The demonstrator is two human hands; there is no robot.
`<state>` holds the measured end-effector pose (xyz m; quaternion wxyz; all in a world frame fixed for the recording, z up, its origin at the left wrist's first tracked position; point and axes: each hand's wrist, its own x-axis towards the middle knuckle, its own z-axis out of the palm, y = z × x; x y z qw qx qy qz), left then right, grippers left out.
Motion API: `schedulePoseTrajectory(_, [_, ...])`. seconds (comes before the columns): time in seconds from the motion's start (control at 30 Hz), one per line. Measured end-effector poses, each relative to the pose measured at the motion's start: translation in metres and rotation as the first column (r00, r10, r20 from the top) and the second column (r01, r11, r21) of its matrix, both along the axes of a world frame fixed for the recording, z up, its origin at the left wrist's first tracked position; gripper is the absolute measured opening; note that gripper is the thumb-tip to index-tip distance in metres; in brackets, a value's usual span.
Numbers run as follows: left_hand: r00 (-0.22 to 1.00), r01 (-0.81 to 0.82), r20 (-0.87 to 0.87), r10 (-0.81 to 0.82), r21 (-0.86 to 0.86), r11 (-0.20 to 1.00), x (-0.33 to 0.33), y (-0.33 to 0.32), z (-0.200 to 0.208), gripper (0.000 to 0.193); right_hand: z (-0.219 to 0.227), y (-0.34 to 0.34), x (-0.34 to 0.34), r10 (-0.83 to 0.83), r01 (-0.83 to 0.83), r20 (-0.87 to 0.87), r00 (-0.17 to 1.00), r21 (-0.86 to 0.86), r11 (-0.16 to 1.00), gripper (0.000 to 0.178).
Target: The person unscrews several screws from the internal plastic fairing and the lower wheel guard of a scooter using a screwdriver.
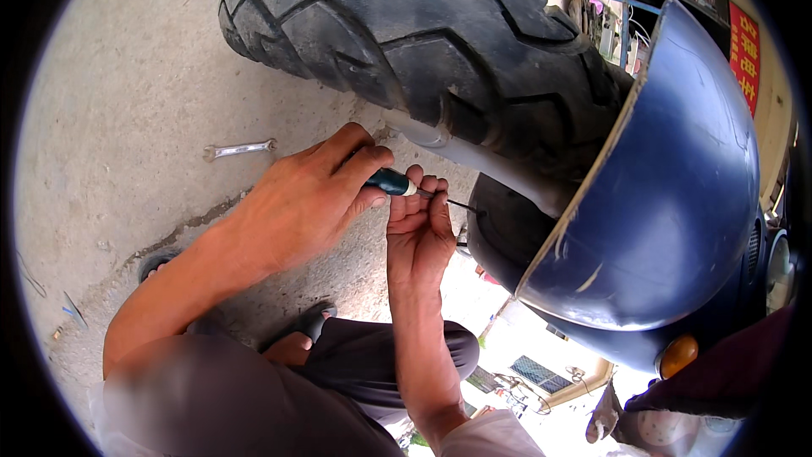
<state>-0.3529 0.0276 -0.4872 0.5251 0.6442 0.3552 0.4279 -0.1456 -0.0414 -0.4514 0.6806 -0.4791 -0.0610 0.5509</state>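
My left hand, its back toward me, is closed round the dark green handle of a screwdriver. The thin dark shaft points right, ending at a dark rounded part beneath the blue mudguard. Palm up, my right hand pinches the shaft just ahead of the handle between thumb and fingers. Whether the tip sits in anything is too small to tell. Above both hands is a large, thick-treaded black tyre, with a grey tube running along its near side into the mudguard.
An open-ended wrench lies on the concrete ground, left of the tyre. My knees and a dark slipper are below my hands. An orange indicator lamp juts from the blue bodywork. Farther left lies a small thin blue-and-grey item.
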Motion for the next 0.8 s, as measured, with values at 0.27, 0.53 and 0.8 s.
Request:
schedulePoseTrajectory(0.27, [0.993,-0.064,0.102,0.059,0.040,0.997,0.004,0.009,0.005,0.032,0.009,0.010,-0.002,0.026,-0.025,-0.025,0.999,0.028,0.999,0.019])
schedulePoseTrajectory(0.53, [0.993,-0.069,0.101,0.063,0.056,0.996,0.005,0.006,0.004,0.033,0.006,0.006,0.000,0.036,-0.035,-0.014,0.999,0.043,0.998,0.019])
schedulePoseTrajectory(0.8, [0.994,-0.061,0.094,0.053,0.083,0.995,0.004,0.007,0.003,0.034,0.004,0.005,0.000,0.010,-0.010,0.000,1.000,0.052,0.999,0.021])
